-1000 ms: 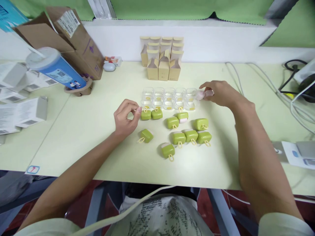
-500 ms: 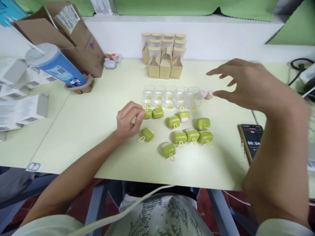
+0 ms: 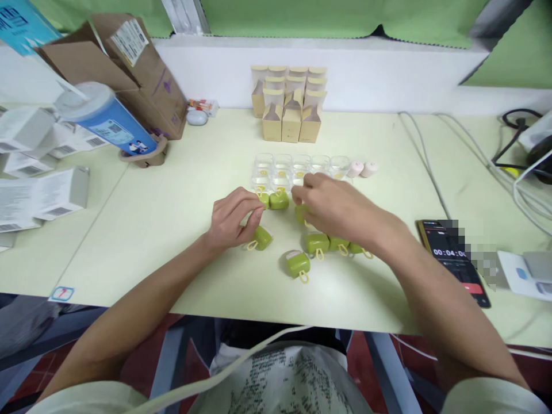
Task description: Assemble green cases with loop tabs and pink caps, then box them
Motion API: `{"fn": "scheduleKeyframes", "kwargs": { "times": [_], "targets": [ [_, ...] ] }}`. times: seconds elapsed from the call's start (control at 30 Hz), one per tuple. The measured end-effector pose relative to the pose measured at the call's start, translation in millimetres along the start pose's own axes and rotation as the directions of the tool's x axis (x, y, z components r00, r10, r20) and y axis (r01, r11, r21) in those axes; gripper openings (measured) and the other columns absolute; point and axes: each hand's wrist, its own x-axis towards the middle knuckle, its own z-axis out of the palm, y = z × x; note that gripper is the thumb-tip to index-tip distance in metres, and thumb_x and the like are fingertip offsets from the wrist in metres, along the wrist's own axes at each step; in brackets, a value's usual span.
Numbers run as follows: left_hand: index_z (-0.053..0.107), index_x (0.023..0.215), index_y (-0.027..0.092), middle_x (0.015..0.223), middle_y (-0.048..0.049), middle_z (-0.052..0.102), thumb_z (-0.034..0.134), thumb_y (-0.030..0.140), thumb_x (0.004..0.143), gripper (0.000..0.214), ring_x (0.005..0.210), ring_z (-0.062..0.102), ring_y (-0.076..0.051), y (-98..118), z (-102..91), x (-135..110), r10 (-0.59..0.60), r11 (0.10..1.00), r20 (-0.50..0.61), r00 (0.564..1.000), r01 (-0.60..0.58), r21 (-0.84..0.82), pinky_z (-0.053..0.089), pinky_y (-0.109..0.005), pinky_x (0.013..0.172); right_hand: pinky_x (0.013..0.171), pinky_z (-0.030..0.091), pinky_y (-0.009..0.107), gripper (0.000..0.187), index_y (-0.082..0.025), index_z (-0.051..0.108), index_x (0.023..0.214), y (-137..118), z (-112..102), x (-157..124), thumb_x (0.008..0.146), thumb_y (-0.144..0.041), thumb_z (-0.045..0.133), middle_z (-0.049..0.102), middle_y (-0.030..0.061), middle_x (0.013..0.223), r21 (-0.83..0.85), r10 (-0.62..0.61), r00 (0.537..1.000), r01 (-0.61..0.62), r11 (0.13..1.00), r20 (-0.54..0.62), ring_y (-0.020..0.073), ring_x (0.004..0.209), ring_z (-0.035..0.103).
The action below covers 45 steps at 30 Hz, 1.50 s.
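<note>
"Pale tabletop point(image 3: 150, 236), white wall point(image 3: 366, 75) behind it, green cloth point(image 3: 293, 20) above. What stands at the back?"

"Open cardboard boxes point(image 3: 291, 127), grouped near the wall. Farther left are a larger brown carton point(image 3: 166, 106) and a blue lidded cup point(image 3: 123, 135)."

"And the green cases point(image 3: 279, 201)?"

"Loose on the tabletop, in front of the clear cups point(image 3: 282, 165). Several show a pale yellow loop point(image 3: 304, 278). 1 case lies nearest the front edge, apart from the rest. Past the right end of the cups, 2 pink pieces point(image 3: 356, 169) sit side by side."

"What is the left hand point(image 3: 235, 218) doing?"

"Its thumb is close to its bent fingers, just beside 2 cases that lie next to each other, partly covering the left of them. I can't make out whether it pinches that case."

"The right hand point(image 3: 330, 204)?"

"Over the right-hand group, fingers bent down above another case. Its grip is hidden, so I can't say if it's clamped. A phone point(image 3: 451, 264) lies to the right, well apart from the cases."
</note>
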Motion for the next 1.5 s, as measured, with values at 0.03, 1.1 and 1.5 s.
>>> {"fn": "scheduleKeyframes", "kwargs": {
  "times": [0.03,1.1,1.5],
  "targets": [
    [0.067,0.108,0.023,0.087,-0.0042,0.075,0.060,0.016,0.106,0.010,0.072,0.069,-0.016,2,0.5,0,-0.015,1.000,0.007,1.000,0.015,-0.009,0.055,-0.029,0.061,0.068,0.030,0.035,0.027,-0.016,0.072,0.127,0,-3,-2,0.105,-0.012,0.057,0.074,0.0166,0.123,0.026,0.025,0.999,-0.025,0.999,-0.025,0.0274,0.097,0.065],
    [0.057,0.145,0.034,0.137,-0.0126,0.064,0.068,0.056,0.109,0.044,0.124,0.073,-0.024,17,5.2,-10,-0.391,0.888,0.104,0.915,0.404,-0.218,0.072,-0.033,0.075,0.079,0.057,0.037,0.027,-0.026,0.084,0.124,-12,29,17,0.100,-0.037,0.078,0.081,0.0063,0.117,0.843,0.141,0.906,0.303,0.444,-0.399,0.0190,0.081,0.070],
    [0.057,0.116,0.029,0.114,-0.0052,0.056,0.080,0.023,0.094,0.033,0.090,0.063,-0.015,14,-2.7,2,-0.200,0.918,0.248,0.948,0.270,-0.291,0.058,-0.026,0.062,0.076,0.042,0.031,0.006,-0.019,0.083,0.103,-8,18,9,0.097,-0.022,0.083,0.067,0.0035,0.094,0.560,-0.081,0.903,0.331,0.760,-0.423,0.0175,0.080,0.060]
  ]
}}
